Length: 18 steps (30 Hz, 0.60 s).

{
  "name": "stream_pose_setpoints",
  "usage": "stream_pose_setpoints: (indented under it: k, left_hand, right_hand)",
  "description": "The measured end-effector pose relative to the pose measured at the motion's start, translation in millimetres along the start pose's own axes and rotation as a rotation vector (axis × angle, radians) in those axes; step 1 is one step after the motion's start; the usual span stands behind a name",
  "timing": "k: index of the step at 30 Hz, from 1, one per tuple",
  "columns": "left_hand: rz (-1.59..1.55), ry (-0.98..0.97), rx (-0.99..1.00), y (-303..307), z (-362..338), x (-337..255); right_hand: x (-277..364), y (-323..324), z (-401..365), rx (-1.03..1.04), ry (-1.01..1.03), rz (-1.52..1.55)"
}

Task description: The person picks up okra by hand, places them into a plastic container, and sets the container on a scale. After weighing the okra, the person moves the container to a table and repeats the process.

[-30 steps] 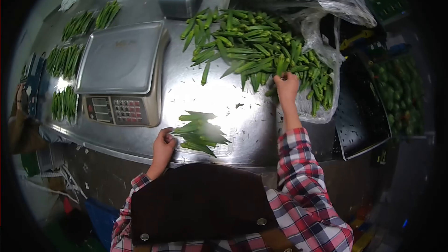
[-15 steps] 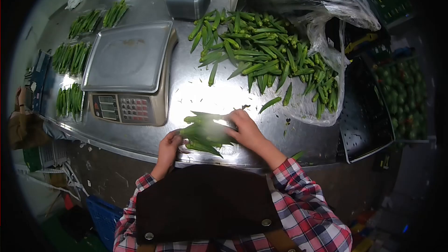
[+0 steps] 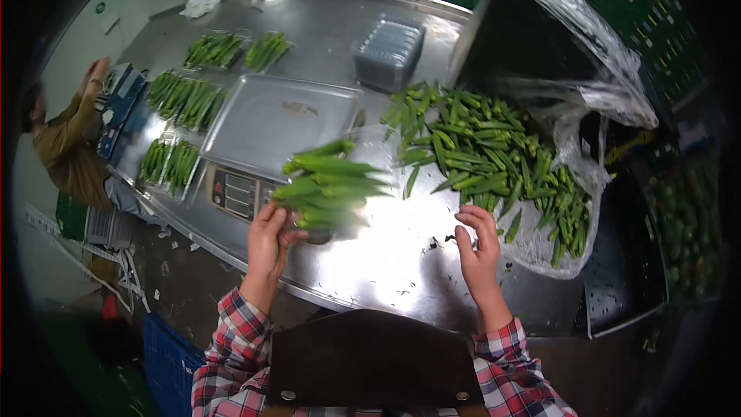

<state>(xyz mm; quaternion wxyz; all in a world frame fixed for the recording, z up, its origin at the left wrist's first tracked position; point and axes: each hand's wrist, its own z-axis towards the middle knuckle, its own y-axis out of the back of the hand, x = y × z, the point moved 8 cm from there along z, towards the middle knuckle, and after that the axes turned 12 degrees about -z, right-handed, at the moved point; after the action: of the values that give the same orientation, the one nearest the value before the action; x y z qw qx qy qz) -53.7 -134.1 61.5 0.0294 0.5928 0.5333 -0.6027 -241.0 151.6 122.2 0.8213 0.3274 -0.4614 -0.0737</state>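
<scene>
My left hand [image 3: 268, 243] grips the left edge of a clear plastic tray filled with okra [image 3: 328, 189], held up in front of the scale [image 3: 278, 120]. Motion blurs the tray, and it covers part of the scale's front panel. Its okra pods lie side by side, heaped above the rim. My right hand [image 3: 480, 251] is apart from the tray with its fingers spread and nothing in them. Closest to that hand is the loose okra pile [image 3: 486, 147], spilling from a clear plastic bag [image 3: 552, 259].
Filled okra trays [image 3: 185, 100] stand left of the scale. Behind it is a stack of clear trays [image 3: 390, 54]. A black crate [image 3: 625, 262] sits at the right. Another person [image 3: 77, 143] is at the table's far left, with arms raised.
The okra tray has risen from the table's front edge toward the scale in my left hand. My right hand has let go and moved right. The camera view has shifted.
</scene>
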Motion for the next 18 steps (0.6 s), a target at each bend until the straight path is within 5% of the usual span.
stream_pose_setpoints:
  k: [6,18]
  left_hand:
    - [-0.029,-0.239,-0.196,57,43,-41]
    - [-0.193,-0.071,-0.385,100,-17,18]
  right_hand:
    - [-23,-25,-18,0.125,-0.031,0.061]
    - [-48,-67,-31,0.315,-0.079,0.189]
